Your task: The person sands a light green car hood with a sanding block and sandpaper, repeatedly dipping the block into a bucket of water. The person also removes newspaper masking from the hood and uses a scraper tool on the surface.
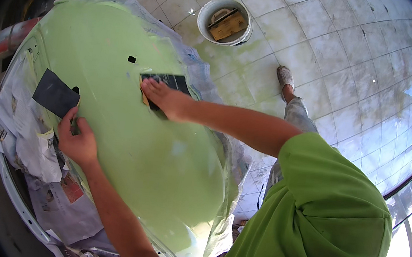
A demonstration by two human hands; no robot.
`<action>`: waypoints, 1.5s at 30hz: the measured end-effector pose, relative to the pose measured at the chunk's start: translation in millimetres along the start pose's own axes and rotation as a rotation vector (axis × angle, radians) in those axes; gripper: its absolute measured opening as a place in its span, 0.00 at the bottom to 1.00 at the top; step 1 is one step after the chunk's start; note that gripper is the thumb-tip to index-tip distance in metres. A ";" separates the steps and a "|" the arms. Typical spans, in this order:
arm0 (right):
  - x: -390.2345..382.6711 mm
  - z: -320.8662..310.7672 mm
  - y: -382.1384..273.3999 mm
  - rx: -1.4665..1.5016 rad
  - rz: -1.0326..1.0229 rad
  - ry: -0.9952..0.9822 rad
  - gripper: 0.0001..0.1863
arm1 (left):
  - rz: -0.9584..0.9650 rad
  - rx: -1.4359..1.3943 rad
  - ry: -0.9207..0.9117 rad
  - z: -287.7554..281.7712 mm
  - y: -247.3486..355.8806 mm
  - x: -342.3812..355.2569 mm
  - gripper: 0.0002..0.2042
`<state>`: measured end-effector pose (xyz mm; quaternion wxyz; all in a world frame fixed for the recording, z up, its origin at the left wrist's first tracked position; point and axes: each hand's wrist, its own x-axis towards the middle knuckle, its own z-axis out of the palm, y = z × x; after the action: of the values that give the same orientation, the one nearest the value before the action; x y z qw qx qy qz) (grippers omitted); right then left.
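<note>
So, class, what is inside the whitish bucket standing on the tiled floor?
A brown, rectangular, block-like object sits tilted inside the bucket. It covers part of the interior, so whatever lies beneath it cannot be seen.

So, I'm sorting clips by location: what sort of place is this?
Probably a vehicle body workshop: a pale-green panel edged with printed paper, black sheets resembling sandpaper, and a bucket.
</note>
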<state>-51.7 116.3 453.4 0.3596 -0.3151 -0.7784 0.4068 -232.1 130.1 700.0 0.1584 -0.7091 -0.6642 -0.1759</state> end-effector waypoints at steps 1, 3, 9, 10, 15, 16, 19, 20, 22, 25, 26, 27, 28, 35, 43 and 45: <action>-24.0 13.1 -14.6 0.047 -0.012 -0.012 0.43 | -0.007 0.011 0.007 -1.9 -1.9 -2.4 0.12; -34.9 19.0 -20.8 0.086 -0.023 -0.031 0.44 | -0.005 0.019 0.009 -3.5 -3.9 -5.6 0.12; 21.5 -20.2 -8.3 0.325 0.070 0.014 0.49 | 0.005 0.036 -0.009 -0.4 -2.0 0.6 0.12; 4.8 -15.6 -16.3 0.337 0.050 0.002 0.49 | 0.004 0.036 -0.008 -1.8 -0.4 0.7 0.12; -86.3 -11.6 -48.1 0.191 -0.013 -0.207 0.44 | -0.011 0.045 0.002 -5.2 4.0 -4.6 0.13; -79.6 -11.1 -48.3 0.115 -0.007 -0.138 0.39 | 0.005 0.034 0.013 -4.6 3.9 -1.8 0.13; -64.8 -10.6 -53.0 -0.237 0.111 -0.183 0.35 | 0.035 0.030 0.019 -0.6 -0.6 0.0 0.13; -60.5 -3.2 -59.6 -0.238 0.199 -0.172 0.35 | 0.038 0.043 0.014 0.1 -0.1 1.3 0.13; -59.2 -2.2 -75.1 -0.041 0.215 -0.232 0.35 | 0.016 0.066 0.008 -0.2 -4.9 0.4 0.13; -67.3 -2.4 -65.8 -0.069 0.151 -0.189 0.35 | 0.002 0.054 0.001 -1.4 -7.7 -3.0 0.13; -66.8 -5.5 -52.1 -0.196 0.137 -0.185 0.35 | 0.027 0.027 0.009 1.2 -2.5 0.7 0.13; -65.0 -8.6 -44.5 -0.325 0.117 -0.176 0.34 | 0.055 0.000 0.022 0.5 0.7 3.0 0.13; -45.9 -24.1 -57.6 -0.223 0.297 -0.423 0.37 | 0.030 0.017 0.017 -1.1 -2.2 -0.3 0.13; -49.0 -9.2 -46.3 -0.329 0.188 -0.299 0.34 | 0.008 0.072 -0.004 -1.3 -0.3 1.8 0.13; -28.5 -19.7 -45.5 0.107 0.341 -0.633 0.37 | 0.044 0.082 0.008 1.9 -10.8 1.0 0.13; -48.5 -33.9 -57.0 0.062 0.353 -0.535 0.35 | 0.012 0.081 0.003 0.6 -13.7 -6.1 0.12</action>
<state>-9.0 65.2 501.6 0.0755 -0.3162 -0.7658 0.5548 -246.1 125.9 696.5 0.1889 -0.7058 -0.6664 -0.1488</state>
